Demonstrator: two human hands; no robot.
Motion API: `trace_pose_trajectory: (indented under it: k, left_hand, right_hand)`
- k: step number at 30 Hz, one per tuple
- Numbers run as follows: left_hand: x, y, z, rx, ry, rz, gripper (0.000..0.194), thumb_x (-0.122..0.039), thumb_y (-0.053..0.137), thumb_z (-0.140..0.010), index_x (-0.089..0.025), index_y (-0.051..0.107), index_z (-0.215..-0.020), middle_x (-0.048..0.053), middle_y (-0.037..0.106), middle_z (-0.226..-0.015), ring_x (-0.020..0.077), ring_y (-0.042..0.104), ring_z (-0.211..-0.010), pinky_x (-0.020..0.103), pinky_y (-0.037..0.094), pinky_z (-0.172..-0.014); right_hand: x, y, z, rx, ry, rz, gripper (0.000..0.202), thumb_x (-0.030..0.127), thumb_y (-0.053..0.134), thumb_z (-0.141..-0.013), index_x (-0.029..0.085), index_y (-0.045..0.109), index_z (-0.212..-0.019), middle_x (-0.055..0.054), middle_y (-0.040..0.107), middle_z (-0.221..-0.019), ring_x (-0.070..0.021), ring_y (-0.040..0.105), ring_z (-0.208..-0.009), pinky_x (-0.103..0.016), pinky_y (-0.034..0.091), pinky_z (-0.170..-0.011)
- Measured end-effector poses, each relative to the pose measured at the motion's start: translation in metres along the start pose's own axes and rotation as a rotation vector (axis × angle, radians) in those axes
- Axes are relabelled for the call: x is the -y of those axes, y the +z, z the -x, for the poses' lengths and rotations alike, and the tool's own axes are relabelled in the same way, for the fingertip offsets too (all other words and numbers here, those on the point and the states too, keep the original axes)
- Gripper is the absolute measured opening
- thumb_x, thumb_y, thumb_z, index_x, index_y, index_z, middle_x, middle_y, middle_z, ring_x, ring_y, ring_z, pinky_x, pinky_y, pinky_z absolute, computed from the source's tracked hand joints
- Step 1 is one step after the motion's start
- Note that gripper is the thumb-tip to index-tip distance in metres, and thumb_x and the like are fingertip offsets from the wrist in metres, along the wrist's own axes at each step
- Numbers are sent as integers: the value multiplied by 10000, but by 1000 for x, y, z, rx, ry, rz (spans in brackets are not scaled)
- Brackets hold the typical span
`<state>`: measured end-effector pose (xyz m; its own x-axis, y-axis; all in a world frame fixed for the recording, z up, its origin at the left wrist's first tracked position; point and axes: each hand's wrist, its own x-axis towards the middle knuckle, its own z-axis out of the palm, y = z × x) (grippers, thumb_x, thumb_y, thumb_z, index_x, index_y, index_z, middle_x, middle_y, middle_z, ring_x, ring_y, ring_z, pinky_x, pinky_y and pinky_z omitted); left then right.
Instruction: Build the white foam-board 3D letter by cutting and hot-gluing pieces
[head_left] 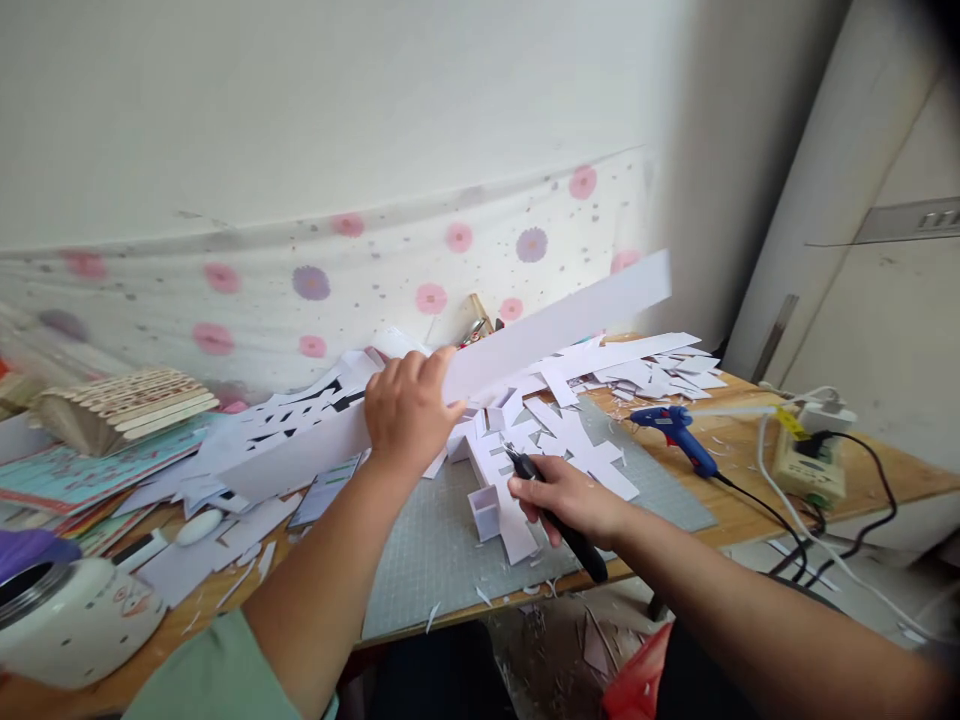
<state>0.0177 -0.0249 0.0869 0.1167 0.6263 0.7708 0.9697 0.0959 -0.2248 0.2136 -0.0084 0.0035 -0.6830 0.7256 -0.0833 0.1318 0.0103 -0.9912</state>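
My left hand (412, 410) is closed around a long white strip of board (559, 322), raised at a slant over the worktable. The strip reaches from the lower left up to the right, and part of it is hidden behind the fingers. A black utility knife (576, 548) is gripped in my right hand (566, 495), its metal tip pointing up and left. Below that tip lie white cut pieces (517, 525), including a small open box shape (484, 510). They rest on a grey-green cutting mat (420, 560).
A blue glue gun (679, 435) lies right of the mat, its cord running toward a power strip (808, 460). More white scraps (660, 370) are heaped at the back right. At left stand a popsicle-stick model (124, 410) and a white spotted jar (79, 620).
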Motion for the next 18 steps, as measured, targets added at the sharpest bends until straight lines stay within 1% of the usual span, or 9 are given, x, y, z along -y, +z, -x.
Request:
trace_pose_trajectory:
  k: [1,3,5,6,8,10,14,16,18]
  left_hand:
    - [3,0,1,30,12,-10,477,-370,656,-763,-234,553,-1209,68,618,-921,290,566,-899,377,373,-734]
    - [6,1,7,105,63,-18,459,-374,669,-752,-229,574,-1177,63,622,-893,289,572,-881,380,376,-725]
    - [5,5,16,172,137,4,451,-346,688,-734,-230,584,-1158,57,631,-905,281,576,-886,378,380,-730]
    - [3,6,20,195,170,22,451,-332,693,-728,-231,584,-1154,56,635,-913,278,578,-895,375,382,-733]
    - [-2,6,27,217,230,60,446,-315,690,-728,-234,582,-1153,56,641,-919,273,579,-903,370,384,-735]
    - [-5,3,30,217,286,99,441,-298,685,-725,-239,581,-1150,55,642,-906,272,580,-885,370,383,-724]
    - [-8,-4,29,214,375,347,441,-264,692,-700,-246,571,-1124,40,636,-922,252,580,-871,363,403,-742]
    - [-10,-7,27,229,394,507,443,-274,699,-700,-255,558,-1119,31,632,-951,238,577,-889,362,415,-775]
    - [-12,-8,26,236,394,586,455,-308,713,-703,-266,553,-1127,28,632,-969,237,576,-901,369,417,-790]
  right_hand:
    - [4,-3,3,-90,-124,131,296,467,586,-827,184,500,-809,18,543,-660,-91,494,-430,-229,432,-401]
    - [14,-12,10,-362,-426,381,257,415,625,-801,182,559,-885,-44,602,-822,-160,613,-671,-296,530,-602]
    - [20,-22,15,-594,-653,603,309,359,618,-807,190,579,-1063,-115,603,-1111,-233,614,-977,-382,516,-839]
    - [22,-28,16,-643,-696,700,378,340,609,-814,198,556,-1160,-133,543,-1263,-257,575,-1091,-415,481,-916]
    - [22,-37,15,-624,-656,830,494,328,590,-829,212,483,-1297,-137,401,-1439,-280,511,-1206,-449,444,-972]
    - [21,-43,13,-556,-588,868,519,333,578,-839,207,460,-1328,-135,397,-1447,-277,502,-1220,-445,440,-973]
    - [21,-49,10,-488,-574,793,433,389,613,-819,175,547,-1190,-121,583,-1199,-243,572,-1064,-385,454,-897]
    - [24,-50,10,-453,-571,735,364,423,624,-801,167,581,-1056,-98,620,-1053,-217,583,-941,-345,457,-812]
    - [28,-52,12,-442,-556,692,317,449,628,-788,171,579,-933,-70,620,-936,-192,567,-846,-313,440,-737]
